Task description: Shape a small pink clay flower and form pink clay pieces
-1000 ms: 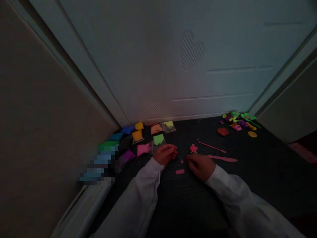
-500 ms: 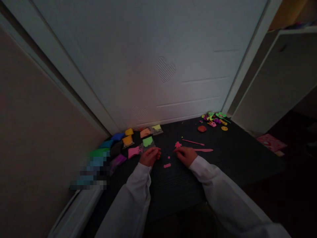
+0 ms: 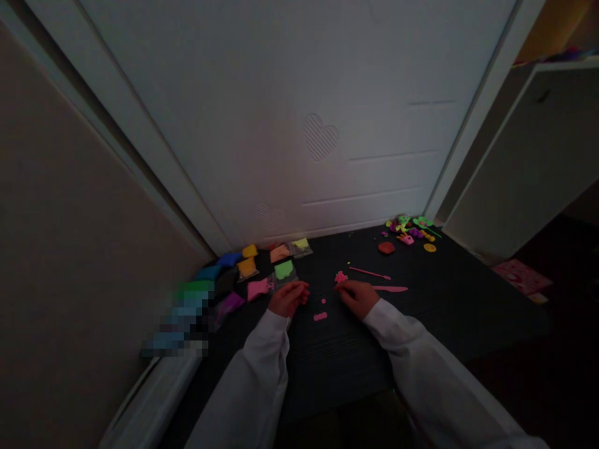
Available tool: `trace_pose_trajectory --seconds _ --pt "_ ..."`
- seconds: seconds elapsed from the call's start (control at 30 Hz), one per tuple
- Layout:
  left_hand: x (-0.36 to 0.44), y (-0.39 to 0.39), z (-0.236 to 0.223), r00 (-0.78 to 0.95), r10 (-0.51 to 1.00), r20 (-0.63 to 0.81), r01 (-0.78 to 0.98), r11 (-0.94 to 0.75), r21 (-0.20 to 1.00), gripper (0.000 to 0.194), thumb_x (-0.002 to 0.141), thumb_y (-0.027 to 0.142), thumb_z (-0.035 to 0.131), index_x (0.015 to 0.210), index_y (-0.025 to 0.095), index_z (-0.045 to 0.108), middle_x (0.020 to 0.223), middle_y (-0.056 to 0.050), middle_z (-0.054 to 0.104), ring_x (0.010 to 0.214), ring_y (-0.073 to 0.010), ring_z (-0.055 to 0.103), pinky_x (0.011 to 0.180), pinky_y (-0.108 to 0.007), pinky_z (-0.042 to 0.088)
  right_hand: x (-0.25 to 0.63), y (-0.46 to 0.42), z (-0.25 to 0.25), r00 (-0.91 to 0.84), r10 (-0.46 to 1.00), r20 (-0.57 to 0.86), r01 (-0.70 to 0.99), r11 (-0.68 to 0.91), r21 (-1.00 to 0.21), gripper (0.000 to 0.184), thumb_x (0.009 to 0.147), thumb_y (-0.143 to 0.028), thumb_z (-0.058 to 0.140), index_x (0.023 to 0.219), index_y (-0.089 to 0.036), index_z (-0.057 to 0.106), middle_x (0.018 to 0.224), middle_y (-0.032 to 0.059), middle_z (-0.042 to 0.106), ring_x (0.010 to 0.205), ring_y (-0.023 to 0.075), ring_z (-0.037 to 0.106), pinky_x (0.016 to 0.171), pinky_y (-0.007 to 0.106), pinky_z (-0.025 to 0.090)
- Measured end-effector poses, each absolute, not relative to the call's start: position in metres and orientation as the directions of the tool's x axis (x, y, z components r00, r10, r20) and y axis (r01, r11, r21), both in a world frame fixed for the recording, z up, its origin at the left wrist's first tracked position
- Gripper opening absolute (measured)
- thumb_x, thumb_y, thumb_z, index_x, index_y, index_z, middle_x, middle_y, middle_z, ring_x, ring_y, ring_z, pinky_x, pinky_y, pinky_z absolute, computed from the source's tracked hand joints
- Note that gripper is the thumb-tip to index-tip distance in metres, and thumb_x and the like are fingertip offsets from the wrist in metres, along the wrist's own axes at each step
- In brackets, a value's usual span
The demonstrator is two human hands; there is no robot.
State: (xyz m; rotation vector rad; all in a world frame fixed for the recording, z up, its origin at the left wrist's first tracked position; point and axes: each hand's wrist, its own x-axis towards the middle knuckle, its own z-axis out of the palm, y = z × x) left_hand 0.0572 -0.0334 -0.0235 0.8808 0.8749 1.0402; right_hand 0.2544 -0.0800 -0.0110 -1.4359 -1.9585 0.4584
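Observation:
In dim light, my left hand (image 3: 289, 298) rests on a dark mat (image 3: 421, 312) with its fingers curled; what they hold, if anything, is hidden. My right hand (image 3: 357, 296) lies fingers down on the mat, its tips close to a small pink clay flower (image 3: 340, 277). Between the hands lie a tiny pink ball (image 3: 323, 302) and a short row of pink clay pieces (image 3: 320, 317). A flat pink clay knife (image 3: 391, 289) and a thin pink stick tool (image 3: 369, 272) lie just right of my right hand. Both arms wear white sleeves.
Several bags of coloured clay (image 3: 255, 274) lie at the left by the white door (image 3: 299, 125). Finished colourful clay shapes (image 3: 409, 231) and a red lump (image 3: 386, 247) sit at the back right. A white cabinet (image 3: 524, 162) stands at the right, with a pink sheet (image 3: 521, 276) on the floor.
The view has pulled back and swung right, showing the cabinet. Both hands have stayed close to the pink pieces with little movement.

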Motion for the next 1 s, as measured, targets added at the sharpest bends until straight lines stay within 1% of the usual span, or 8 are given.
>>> trace_pose_trajectory --seconds 0.13,0.27,0.43,0.53,0.67,0.73,0.9,1.0 --pt "0.06 -0.034 -0.025 0.24 0.956 -0.167 -0.319 0.24 0.917 0.025 0.052 0.027 0.065 0.069 0.01 0.059 0.054 -0.002 0.057 0.047 -0.0084 0.049 0.046 -0.021 0.035 0.255 -0.078 -0.012 -0.189 0.94 0.283 0.704 0.33 -0.629 0.024 0.073 -0.019 0.041 0.089 -0.019 0.06 0.085 0.0027 0.063 0.077 0.013 0.057 0.071 0.025 0.042" --pt "0.06 -0.033 -0.028 0.175 0.974 -0.145 -0.282 0.191 0.94 0.025 0.053 0.03 0.063 0.068 0.011 0.058 0.053 -0.001 0.056 0.046 -0.0086 0.049 0.045 -0.022 0.034 0.256 -0.076 -0.014 -0.191 0.944 0.268 0.705 0.322 -0.632 0.025 0.074 -0.019 0.04 0.089 -0.019 0.06 0.085 0.0031 0.063 0.077 0.013 0.057 0.071 0.024 0.042" --pt "0.051 -0.03 -0.027 0.018 0.998 -0.057 -0.164 0.06 0.985 0.019 0.053 0.027 0.063 0.065 0.013 0.057 0.05 0.002 0.055 0.045 -0.0067 0.047 0.047 -0.021 0.034 0.256 -0.077 -0.014 -0.196 0.945 0.263 0.704 0.322 -0.633 0.025 0.074 -0.021 0.04 0.089 -0.018 0.06 0.086 0.0035 0.063 0.077 0.0135 0.057 0.07 0.024 0.042" --pt "0.048 -0.031 -0.025 -0.027 0.999 -0.017 -0.081 0.015 0.997 0.018 0.054 0.028 0.062 0.063 0.013 0.057 0.048 0.003 0.053 0.043 -0.0059 0.045 0.047 -0.02 0.034 0.255 -0.077 -0.015 -0.191 0.945 0.265 0.704 0.32 -0.634 0.025 0.074 -0.021 0.039 0.088 -0.018 0.06 0.084 0.0034 0.063 0.074 0.0136 0.057 0.068 0.025 0.042" --pt "0.051 -0.035 -0.024 -0.033 0.999 0.011 -0.006 -0.011 1.0 0.02 0.055 0.031 0.06 0.062 0.012 0.058 0.047 0.002 0.053 0.042 -0.0063 0.044 0.045 -0.02 0.033 0.255 -0.076 -0.016 -0.179 0.947 0.268 0.704 0.314 -0.637 0.026 0.074 -0.021 0.038 0.089 -0.017 0.059 0.086 0.0045 0.062 0.078 0.0141 0.057 0.071 0.025 0.042" --pt "0.052 -0.036 -0.024 -0.032 0.999 0.006 0.017 -0.006 1.0 0.022 0.055 0.033 0.059 0.061 0.012 0.058 0.046 0.002 0.053 0.042 -0.0069 0.044 0.045 -0.021 0.034 0.255 -0.075 -0.016 -0.184 0.948 0.259 0.706 0.311 -0.636 0.027 0.074 -0.021 0.037 0.09 -0.017 0.059 0.088 0.0047 0.062 0.081 0.0145 0.056 0.073 0.026 0.042" --pt "0.052 -0.036 -0.026 -0.007 1.0 -0.014 0.054 0.015 0.998 0.025 0.056 0.037 0.057 0.063 0.012 0.058 0.048 0.001 0.053 0.045 -0.0078 0.045 0.047 -0.021 0.035 0.253 -0.078 -0.017 -0.232 0.948 0.216 0.714 0.317 -0.624 0.026 0.075 -0.022 0.037 0.091 -0.019 0.058 0.087 0.0033 0.062 0.079 0.0143 0.056 0.071 0.026 0.041" --pt "0.052 -0.032 -0.026 0.027 0.999 -0.023 0.077 0.021 0.997 0.025 0.058 0.037 0.056 0.062 0.012 0.058 0.049 0.001 0.052 0.044 -0.0073 0.044 0.046 -0.021 0.033 0.249 -0.081 -0.017 -0.25 0.947 0.203 0.723 0.322 -0.611 0.026 0.075 -0.022 0.037 0.093 -0.02 0.057 0.09 0.0031 0.061 0.082 0.0143 0.055 0.073 0.026 0.04"
